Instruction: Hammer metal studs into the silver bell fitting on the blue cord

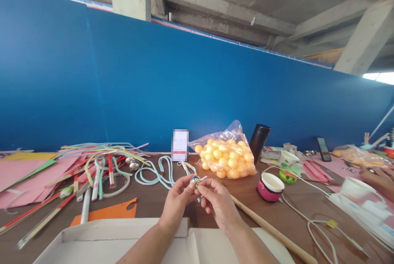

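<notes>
The person's left hand (pixel 176 199) and right hand (pixel 219 203) meet above the tabletop (pixel 205 215), with a shiny silver ball (pixel 195 180) between them. The left grip is clamped on the ball, thumb and fingers around its left side; the right grip is drawn together on its right side. The fingertips cover much of the ball, so its lower part is hard to make out. A thin pale piece (pixel 203 178) shows at the right fingertips; its other end is hidden, and whether it joins the ball cannot be told.

A light-blue cord (pixel 153 179) lies in loops left of the hands, and part of it passes out of sight behind the fingers. Beyond them, an upright card or screen (pixel 180 145) is blurred past reading. Beside it, a clear bag of orange balls (pixel 226 159) partly hides a leaning black cylinder (pixel 260 139). Right of the hands stands a pink-and-white cup (pixel 270 187).

A wooden rod (pixel 273 231) runs toward the lower right, its upper end behind the right hand. The forearms cover part of the white cardboard (pixel 123 237), which the lower edge cuts off. At the far right, another person's hand (pixel 377 180) is only partly in view.
</notes>
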The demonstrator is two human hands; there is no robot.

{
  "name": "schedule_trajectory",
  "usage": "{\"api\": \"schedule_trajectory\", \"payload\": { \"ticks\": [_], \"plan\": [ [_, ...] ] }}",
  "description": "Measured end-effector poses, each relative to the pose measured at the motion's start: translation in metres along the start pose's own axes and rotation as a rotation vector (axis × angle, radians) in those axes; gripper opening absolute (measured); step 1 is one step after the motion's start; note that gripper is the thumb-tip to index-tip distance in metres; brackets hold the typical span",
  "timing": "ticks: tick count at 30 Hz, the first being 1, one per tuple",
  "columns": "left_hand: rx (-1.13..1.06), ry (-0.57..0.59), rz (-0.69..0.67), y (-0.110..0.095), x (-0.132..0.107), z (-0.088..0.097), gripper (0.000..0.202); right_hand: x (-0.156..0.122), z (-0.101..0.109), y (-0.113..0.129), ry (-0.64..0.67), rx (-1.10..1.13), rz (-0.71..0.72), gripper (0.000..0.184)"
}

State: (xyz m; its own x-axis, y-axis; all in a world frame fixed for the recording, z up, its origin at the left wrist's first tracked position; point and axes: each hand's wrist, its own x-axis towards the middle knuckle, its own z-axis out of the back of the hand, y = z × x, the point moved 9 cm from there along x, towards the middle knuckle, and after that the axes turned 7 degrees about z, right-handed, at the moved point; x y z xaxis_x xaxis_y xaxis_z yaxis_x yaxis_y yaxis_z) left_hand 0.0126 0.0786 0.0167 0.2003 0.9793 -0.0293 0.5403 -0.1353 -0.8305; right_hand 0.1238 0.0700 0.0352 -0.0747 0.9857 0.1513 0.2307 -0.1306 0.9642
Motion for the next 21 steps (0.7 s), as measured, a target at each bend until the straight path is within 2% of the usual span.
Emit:
{"api": "schedule_trajectory", "payload": {
  "ticks": [21],
  "plan": [
    [-0.009,-0.002,-0.009,-0.0026,-0.0016,-0.0019,0.033,0.0007,-0.0003,-0.0102,-0.013,0.140,-0.017,0.023]
  ]
}}
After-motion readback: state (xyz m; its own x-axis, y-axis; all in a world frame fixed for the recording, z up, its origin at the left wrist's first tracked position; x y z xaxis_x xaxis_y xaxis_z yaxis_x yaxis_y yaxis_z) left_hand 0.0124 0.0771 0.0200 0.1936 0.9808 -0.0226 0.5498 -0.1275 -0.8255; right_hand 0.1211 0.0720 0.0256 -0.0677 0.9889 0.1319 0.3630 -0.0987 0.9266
